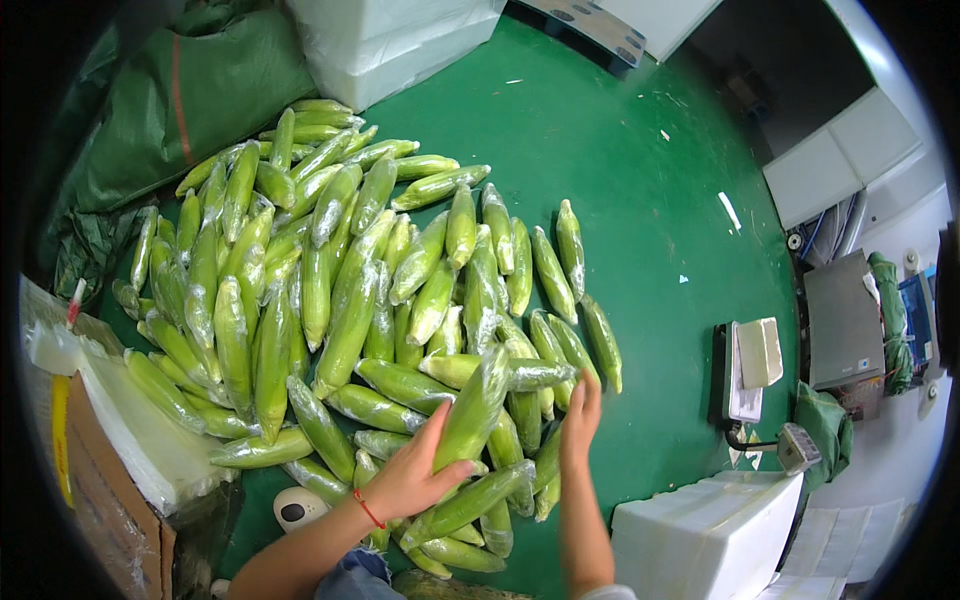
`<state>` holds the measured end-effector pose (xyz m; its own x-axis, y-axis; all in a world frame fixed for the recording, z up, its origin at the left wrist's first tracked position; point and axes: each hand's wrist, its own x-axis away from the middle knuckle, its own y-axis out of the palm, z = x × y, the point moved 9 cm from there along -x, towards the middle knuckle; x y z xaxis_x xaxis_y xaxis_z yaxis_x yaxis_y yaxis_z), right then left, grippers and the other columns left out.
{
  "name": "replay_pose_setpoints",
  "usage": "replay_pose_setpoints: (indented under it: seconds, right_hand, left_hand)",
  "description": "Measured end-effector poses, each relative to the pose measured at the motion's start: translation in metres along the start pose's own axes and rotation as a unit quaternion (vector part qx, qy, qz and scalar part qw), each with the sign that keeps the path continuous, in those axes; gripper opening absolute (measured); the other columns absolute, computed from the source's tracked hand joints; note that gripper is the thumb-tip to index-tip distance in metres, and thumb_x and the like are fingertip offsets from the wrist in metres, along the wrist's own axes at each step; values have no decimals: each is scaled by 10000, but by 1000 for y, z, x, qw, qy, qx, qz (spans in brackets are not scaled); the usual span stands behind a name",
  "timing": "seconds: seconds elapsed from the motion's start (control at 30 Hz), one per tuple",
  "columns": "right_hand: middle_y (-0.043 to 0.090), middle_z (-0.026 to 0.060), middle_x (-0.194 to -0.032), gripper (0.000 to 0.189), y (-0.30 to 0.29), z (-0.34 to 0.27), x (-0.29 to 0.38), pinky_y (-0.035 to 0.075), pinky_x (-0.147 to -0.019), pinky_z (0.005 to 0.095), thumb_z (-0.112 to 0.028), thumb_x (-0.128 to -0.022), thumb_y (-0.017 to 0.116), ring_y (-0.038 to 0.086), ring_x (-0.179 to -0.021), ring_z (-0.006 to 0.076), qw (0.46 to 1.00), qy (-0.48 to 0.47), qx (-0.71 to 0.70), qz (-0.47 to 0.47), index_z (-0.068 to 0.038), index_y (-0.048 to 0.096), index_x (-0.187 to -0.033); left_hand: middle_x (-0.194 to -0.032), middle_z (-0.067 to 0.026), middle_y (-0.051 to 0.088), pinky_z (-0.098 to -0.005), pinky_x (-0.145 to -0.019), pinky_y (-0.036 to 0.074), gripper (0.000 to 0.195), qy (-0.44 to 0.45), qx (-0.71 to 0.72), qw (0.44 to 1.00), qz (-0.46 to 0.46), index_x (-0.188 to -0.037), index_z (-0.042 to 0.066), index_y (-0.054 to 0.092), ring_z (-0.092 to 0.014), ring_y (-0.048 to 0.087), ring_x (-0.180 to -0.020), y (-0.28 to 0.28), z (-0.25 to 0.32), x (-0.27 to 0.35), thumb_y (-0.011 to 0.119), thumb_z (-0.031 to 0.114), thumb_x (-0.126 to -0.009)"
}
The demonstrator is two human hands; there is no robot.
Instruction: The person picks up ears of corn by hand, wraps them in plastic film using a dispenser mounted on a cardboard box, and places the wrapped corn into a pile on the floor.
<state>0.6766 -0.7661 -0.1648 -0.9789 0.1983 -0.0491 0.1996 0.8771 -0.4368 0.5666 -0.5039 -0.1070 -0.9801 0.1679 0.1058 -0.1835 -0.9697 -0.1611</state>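
My left hand [420, 472], with a red cord bracelet at the wrist, grips a green ear of corn in its husk [474, 412], wrapped in clear plastic film and tilted upward. My right hand [581, 420] is seen edge-on with its fingers pointing away from me. Its fingertips are at the tip of another wrapped ear [536, 374], which lies crosswise behind the held one. Whether they grip that tip is not clear. A large pile of film-wrapped corn ears [345, 322] spreads over the green floor beneath and beyond both hands.
A green woven sack [202, 97] and a white foam box [390, 52] border the pile at the back. Clear plastic sheets [142, 420] lie on a cardboard box [112, 487] at left. At right are a white foam box [697, 532] and a scale [742, 375]; green floor [660, 247] extends beyond.
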Motion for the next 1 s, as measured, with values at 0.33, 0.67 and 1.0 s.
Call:
replay_pose_setpoints:
  seconds: [0.33, 0.67, 1.0]
  right_hand:
    - [600, 196, -1094, 795, -93, 92, 30, 459, -916, 442, -356, -774, 736, 598, -999, 370, 990, 140, 14, 31, -80, 335, -1402]
    - [425, 206, -1297, 742, -62, 95, 93, 399, -945, 414, -296, -894, 629, 493, -1048, 326, 967, 8, 255, 11, -37, 246, -1474]
    - [292, 233, -1477, 944, 19, -13, 198, 340, -1071, 424, -154, -740, 687, 385, -1311, 356, 996, 50, 54, -57, -51, 137, -1500]
  left_hand:
    - [-1295, -163, 542, -381, -992, 436, 500, 22, -199, 973, -115, -1327, 55, 505, -302, 536, -1179, -13, 49, 32, 615, 266, -887]
    - [-1071, -154, 630, -341, -795, 502, 401, -160, -268, 946, 89, -1234, 8, 555, -248, 639, -885, -128, -24, 197, 617, 96, -848]
    - [-1026, -144, 640, -319, -740, 509, 408, -126, -215, 956, 154, -1251, 13, 548, -222, 640, -839, -143, -29, 210, 611, 74, -852]
